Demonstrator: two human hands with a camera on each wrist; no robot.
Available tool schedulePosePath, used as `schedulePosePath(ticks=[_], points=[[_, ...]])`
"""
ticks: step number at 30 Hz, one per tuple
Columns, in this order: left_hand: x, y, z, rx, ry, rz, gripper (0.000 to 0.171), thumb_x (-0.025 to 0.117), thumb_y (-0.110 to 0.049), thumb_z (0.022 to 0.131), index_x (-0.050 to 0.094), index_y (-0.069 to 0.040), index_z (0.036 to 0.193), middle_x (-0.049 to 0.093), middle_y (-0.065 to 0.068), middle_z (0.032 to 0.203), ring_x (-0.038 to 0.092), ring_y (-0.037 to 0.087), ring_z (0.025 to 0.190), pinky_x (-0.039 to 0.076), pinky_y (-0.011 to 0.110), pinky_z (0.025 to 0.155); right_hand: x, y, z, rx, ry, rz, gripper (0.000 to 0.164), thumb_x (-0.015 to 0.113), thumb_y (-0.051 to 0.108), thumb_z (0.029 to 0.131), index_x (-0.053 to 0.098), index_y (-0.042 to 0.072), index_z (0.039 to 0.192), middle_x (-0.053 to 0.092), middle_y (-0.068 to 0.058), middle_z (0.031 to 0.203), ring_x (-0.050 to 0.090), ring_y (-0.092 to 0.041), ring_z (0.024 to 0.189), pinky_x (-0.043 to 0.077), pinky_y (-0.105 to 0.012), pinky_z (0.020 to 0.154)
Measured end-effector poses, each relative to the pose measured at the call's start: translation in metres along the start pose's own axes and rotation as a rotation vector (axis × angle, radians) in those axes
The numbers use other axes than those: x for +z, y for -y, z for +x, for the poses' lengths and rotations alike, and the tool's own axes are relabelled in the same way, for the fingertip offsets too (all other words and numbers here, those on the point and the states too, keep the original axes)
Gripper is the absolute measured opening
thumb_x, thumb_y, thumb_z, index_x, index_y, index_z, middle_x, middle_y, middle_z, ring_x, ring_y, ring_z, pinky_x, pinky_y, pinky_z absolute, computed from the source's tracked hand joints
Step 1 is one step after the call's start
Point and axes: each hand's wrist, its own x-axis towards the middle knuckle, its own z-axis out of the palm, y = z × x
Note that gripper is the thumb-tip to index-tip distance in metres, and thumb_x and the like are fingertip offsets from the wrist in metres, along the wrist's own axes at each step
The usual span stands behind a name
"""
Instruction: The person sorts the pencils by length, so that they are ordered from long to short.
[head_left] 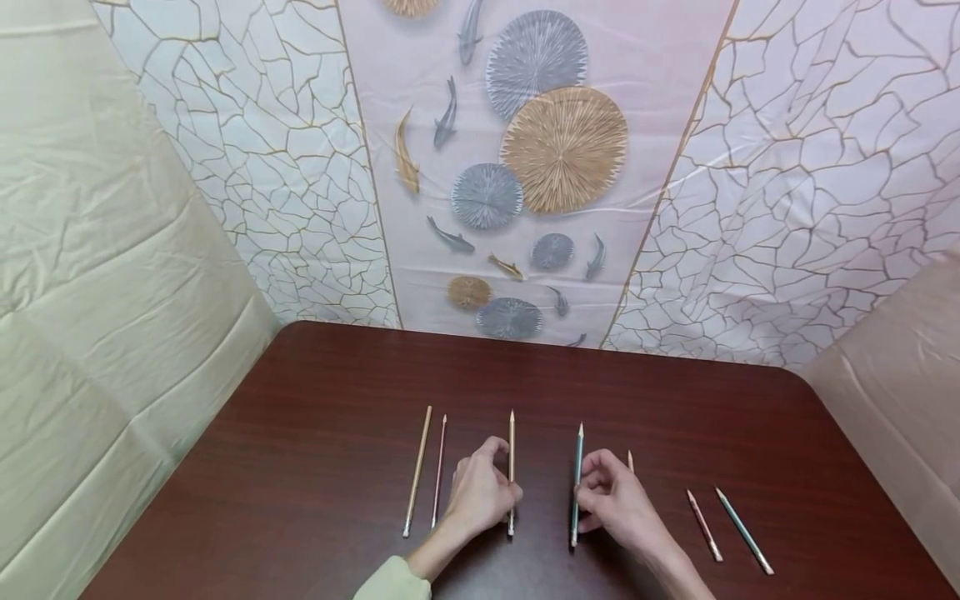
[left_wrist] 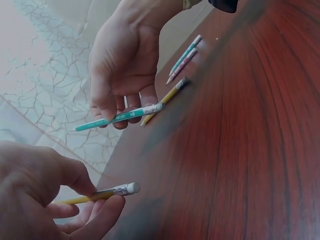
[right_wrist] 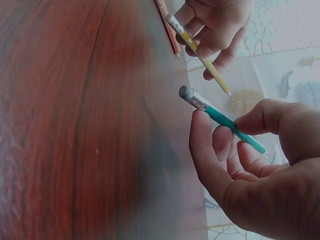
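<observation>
My left hand (head_left: pixel 480 492) pinches a yellow pencil (head_left: pixel 512 450) between thumb and fingers, its sharp tip pointing away and its white eraser (left_wrist: pixel 133 187) toward me. To its right, my right hand (head_left: pixel 617 500) holds a green pencil (right_wrist: pixel 220 118) the same way, with a grey eraser (right_wrist: pixel 186 92) at the near end. The two pencils stand roughly parallel, a gap of bare wood between them. Beyond the right hand, another yellow pencil (left_wrist: pixel 167 101) lies on the table, mostly hidden by that hand in the head view.
Left of my left hand lie a long yellow pencil (head_left: pixel 417 475) and a thin red pencil (head_left: pixel 440 471). Over at the right are a short red pencil (head_left: pixel 703 525) and a green one (head_left: pixel 744 531). The dark wooden table (head_left: pixel 337 375) ends at a patterned curtain (head_left: pixel 300 167).
</observation>
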Motion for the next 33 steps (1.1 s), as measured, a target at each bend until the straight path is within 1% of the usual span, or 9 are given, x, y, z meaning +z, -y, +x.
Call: schedulePosePath(ticks=[4, 8, 11, 16, 22, 26, 30, 33], points=[[-0.003, 0.004, 0.0, -0.005, -0.005, -0.003, 0.043, 0.072, 0.001, 0.064, 0.062, -0.007, 0.105, 0.063, -0.01, 0.058, 0.054, 0.003, 0.037, 0.053, 0.034, 0.061, 0.005, -0.001, 0.002, -0.009, 0.019, 0.004, 0.03, 0.054, -0.015, 0.078, 0.047, -0.006, 0.105, 0.054, -0.012, 0.082, 0.059, -0.021, 0.064, 0.057, -0.044, 0.054], [-0.005, 0.008, -0.001, 0.001, -0.01, 0.009, 0.042, 0.072, 0.002, 0.064, 0.061, -0.007, 0.104, 0.062, -0.01, 0.057, 0.053, 0.003, 0.035, 0.052, 0.032, 0.058, 0.012, -0.002, 0.003, -0.013, 0.043, 0.005, 0.03, 0.055, -0.015, 0.078, 0.047, -0.006, 0.105, 0.054, -0.011, 0.081, 0.059, -0.021, 0.063, 0.057, -0.044, 0.054], [-0.008, 0.01, -0.002, 0.003, -0.03, 0.054, 0.042, 0.072, 0.001, 0.063, 0.062, -0.008, 0.103, 0.06, -0.011, 0.055, 0.055, 0.004, 0.04, 0.05, 0.032, 0.056, 0.017, -0.001, 0.004, -0.018, 0.047, 0.006, 0.03, 0.056, -0.015, 0.078, 0.047, -0.006, 0.105, 0.054, -0.01, 0.08, 0.059, -0.022, 0.063, 0.056, -0.044, 0.053], [-0.014, 0.012, -0.002, -0.002, -0.063, 0.14, 0.043, 0.073, 0.0, 0.061, 0.063, -0.008, 0.102, 0.057, -0.012, 0.054, 0.059, 0.015, 0.056, 0.048, 0.037, 0.056, 0.024, 0.0, 0.006, -0.018, 0.04, 0.01, 0.03, 0.056, -0.015, 0.078, 0.047, -0.005, 0.105, 0.055, -0.01, 0.08, 0.059, -0.021, 0.063, 0.057, -0.043, 0.053], [-0.022, 0.014, 0.0, -0.026, -0.043, 0.164, 0.043, 0.072, 0.001, 0.06, 0.063, -0.005, 0.101, 0.059, -0.007, 0.057, 0.062, 0.024, 0.061, 0.051, 0.044, 0.06, 0.029, 0.001, 0.006, -0.014, 0.038, 0.02, 0.028, 0.056, -0.014, 0.079, 0.047, -0.005, 0.105, 0.055, -0.013, 0.081, 0.059, -0.022, 0.063, 0.057, -0.044, 0.054], [-0.026, 0.016, 0.001, -0.036, -0.031, 0.192, 0.044, 0.072, 0.001, 0.06, 0.063, -0.003, 0.103, 0.058, -0.006, 0.058, 0.062, 0.027, 0.063, 0.051, 0.044, 0.06, 0.032, 0.002, 0.007, -0.016, 0.038, 0.022, 0.03, 0.057, -0.014, 0.077, 0.048, -0.004, 0.104, 0.055, -0.012, 0.081, 0.059, -0.022, 0.063, 0.057, -0.044, 0.054], [-0.027, 0.018, 0.001, -0.029, -0.027, 0.225, 0.044, 0.072, -0.001, 0.06, 0.063, -0.003, 0.102, 0.057, -0.004, 0.06, 0.062, 0.031, 0.063, 0.05, 0.045, 0.059, 0.036, 0.002, 0.008, -0.018, 0.037, 0.018, 0.03, 0.056, -0.015, 0.077, 0.048, -0.004, 0.103, 0.054, -0.011, 0.08, 0.059, -0.023, 0.063, 0.057, -0.045, 0.054], [-0.029, 0.019, 0.001, -0.028, -0.025, 0.241, 0.042, 0.073, -0.002, 0.059, 0.063, -0.004, 0.1, 0.058, -0.001, 0.063, 0.062, 0.034, 0.064, 0.05, 0.045, 0.059, 0.04, 0.002, 0.009, -0.022, 0.038, 0.017, 0.029, 0.056, -0.014, 0.077, 0.048, -0.005, 0.103, 0.055, -0.012, 0.079, 0.059, -0.023, 0.063, 0.057, -0.044, 0.053]])
